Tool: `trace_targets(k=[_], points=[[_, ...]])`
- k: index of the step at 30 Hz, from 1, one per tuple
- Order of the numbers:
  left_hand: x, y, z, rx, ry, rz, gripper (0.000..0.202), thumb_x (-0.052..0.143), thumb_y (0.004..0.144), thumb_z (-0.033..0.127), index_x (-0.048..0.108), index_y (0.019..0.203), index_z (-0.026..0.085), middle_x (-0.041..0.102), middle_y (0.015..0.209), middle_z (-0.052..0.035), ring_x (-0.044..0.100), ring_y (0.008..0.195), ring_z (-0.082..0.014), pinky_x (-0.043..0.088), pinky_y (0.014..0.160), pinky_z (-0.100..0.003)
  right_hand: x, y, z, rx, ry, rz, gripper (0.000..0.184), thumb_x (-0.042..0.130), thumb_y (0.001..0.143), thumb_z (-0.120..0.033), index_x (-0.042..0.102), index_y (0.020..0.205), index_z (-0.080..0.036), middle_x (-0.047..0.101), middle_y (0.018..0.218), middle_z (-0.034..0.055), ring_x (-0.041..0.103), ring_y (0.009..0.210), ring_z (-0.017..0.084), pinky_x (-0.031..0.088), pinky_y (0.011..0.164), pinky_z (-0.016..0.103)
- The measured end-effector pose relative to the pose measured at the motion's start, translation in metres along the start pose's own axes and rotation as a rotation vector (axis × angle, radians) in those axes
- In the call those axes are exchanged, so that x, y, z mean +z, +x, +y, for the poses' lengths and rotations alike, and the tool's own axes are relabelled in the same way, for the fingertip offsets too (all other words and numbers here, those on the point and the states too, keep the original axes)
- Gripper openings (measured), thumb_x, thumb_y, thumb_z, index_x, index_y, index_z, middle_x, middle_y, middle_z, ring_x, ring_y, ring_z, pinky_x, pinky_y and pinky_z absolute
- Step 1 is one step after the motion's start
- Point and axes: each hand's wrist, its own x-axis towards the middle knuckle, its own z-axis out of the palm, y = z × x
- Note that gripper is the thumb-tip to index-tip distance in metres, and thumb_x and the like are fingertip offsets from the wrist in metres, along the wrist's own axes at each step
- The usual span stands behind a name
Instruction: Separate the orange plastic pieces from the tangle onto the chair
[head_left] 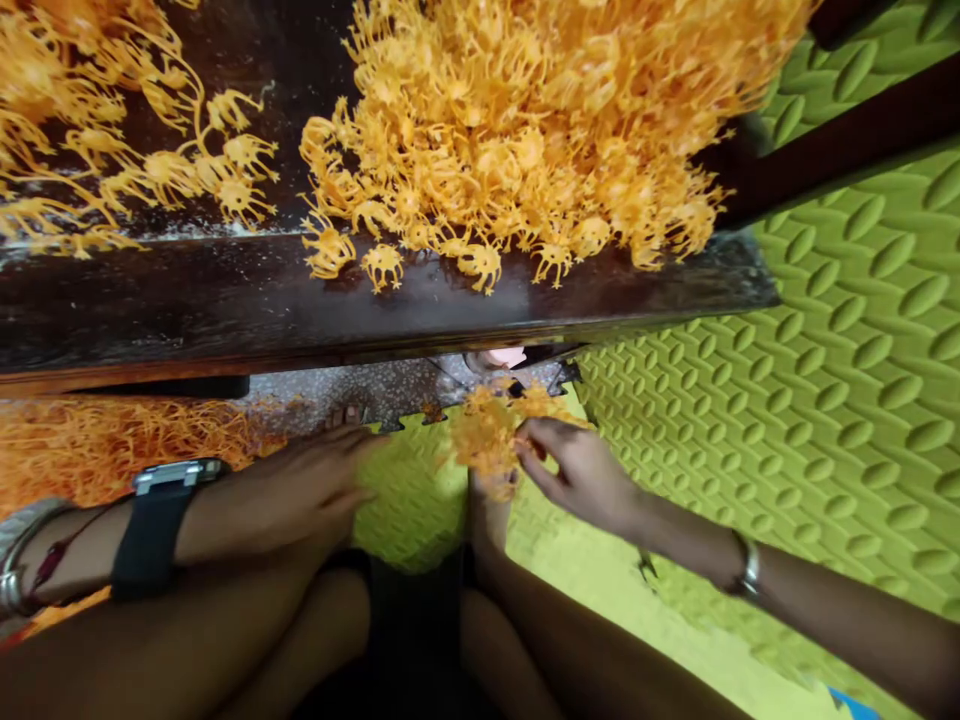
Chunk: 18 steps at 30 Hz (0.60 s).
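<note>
My right hand [581, 468] is closed, thumb and fingers pinched on a bunch of orange spider-shaped plastic pieces [484, 435], held low in front of the bench and above my foot. Motion smears the bunch, so single pieces are hard to make out. My left hand [300, 485] lies over my left leg, palm down, with fingers stretched out and nothing in them. Above both hands, a large pile of orange spider-shaped pieces [517, 150] covers the right end of a dark wooden bench [420, 310]. More pieces [165, 165], some joined by thin strands, lie at its left.
Orange stringy strands [135, 435] form a heap on the floor at left. Green textured foam mats [840, 400] cover the floor at right, with speckled flooring [360, 385] under the bench. A dark wooden bar [855, 140] juts out at upper right.
</note>
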Motion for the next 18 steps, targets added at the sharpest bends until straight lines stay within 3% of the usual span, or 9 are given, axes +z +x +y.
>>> trace_targets(k=[2,4,6,9,12,15,18], points=[[-0.007,0.002,0.023,0.029,-0.074,-0.042,0.082,0.056,0.086,0.053,0.015,0.15,0.023,0.028,0.154,-0.0136,0.03,0.138,-0.033,0.028,0.111,-0.052,-0.034,-0.01,-0.019,-0.179,0.127,-0.065,0.014,0.046,0.086,-0.017,0.055,0.076,-0.018,0.058,0.068,0.0021,0.056,0.065,0.014,0.048,0.066,0.027],[-0.011,0.007,0.043,0.117,-0.202,-0.057,0.105,0.066,0.077,0.057,0.0,0.151,0.024,0.019,0.156,-0.0141,0.025,0.14,-0.0342,0.025,0.113,-0.052,-0.052,-0.021,-0.044,-0.348,0.381,-0.135,0.011,0.046,0.083,-0.015,0.051,0.074,-0.018,0.057,0.07,0.0032,0.055,0.071,0.014,0.049,0.072,0.029],[-0.012,0.011,0.056,0.197,-0.334,-0.144,0.098,0.069,0.078,0.048,0.008,0.151,0.026,0.034,0.15,-0.0125,0.038,0.133,-0.031,0.033,0.11,-0.045,-0.058,-0.028,-0.064,-0.369,0.617,-0.252,0.008,0.048,0.083,-0.017,0.05,0.075,-0.018,0.056,0.075,0.0043,0.054,0.077,0.014,0.048,0.077,0.029],[-0.013,0.013,0.06,0.168,-0.373,-0.285,0.062,0.058,0.088,0.032,0.034,0.145,0.027,0.061,0.123,-0.0094,0.057,0.111,-0.0273,0.043,0.1,-0.043,-0.057,-0.028,-0.07,-0.127,0.916,-0.519,0.022,0.049,0.088,-0.032,0.046,0.071,-0.019,0.048,0.066,-0.0014,0.047,0.061,0.009,0.044,0.059,0.022],[-0.014,0.008,0.054,0.127,-0.321,-0.189,0.043,0.049,0.093,0.031,0.049,0.135,0.028,0.061,0.125,-0.0077,0.056,0.114,-0.0276,0.041,0.101,-0.043,-0.052,-0.017,-0.042,0.155,1.042,-0.68,0.041,0.057,0.081,-0.055,0.044,0.066,-0.019,0.036,0.056,-0.0075,0.036,0.046,0.005,0.035,0.046,0.02],[-0.017,0.001,0.046,0.072,-0.316,-0.088,0.039,0.048,0.093,0.035,0.055,0.13,0.026,0.058,0.131,-0.0065,0.056,0.116,-0.027,0.045,0.098,-0.037,-0.051,-0.012,0.01,0.218,0.911,-0.748,0.047,0.064,0.074,-0.06,0.045,0.063,-0.018,0.033,0.052,-0.009,0.036,0.046,0.005,0.034,0.044,0.019],[-0.019,-0.008,0.038,-0.077,-0.378,-0.071,0.037,0.046,0.094,0.038,0.059,0.125,0.022,0.067,0.119,-0.005,0.063,0.104,-0.0238,0.048,0.093,-0.032,-0.056,-0.02,0.071,0.283,0.768,-0.692,0.057,0.057,0.076,-0.067,0.033,0.055,-0.021,0.022,0.049,-0.0102,0.025,0.042,0.003,0.024,0.04,0.019]])
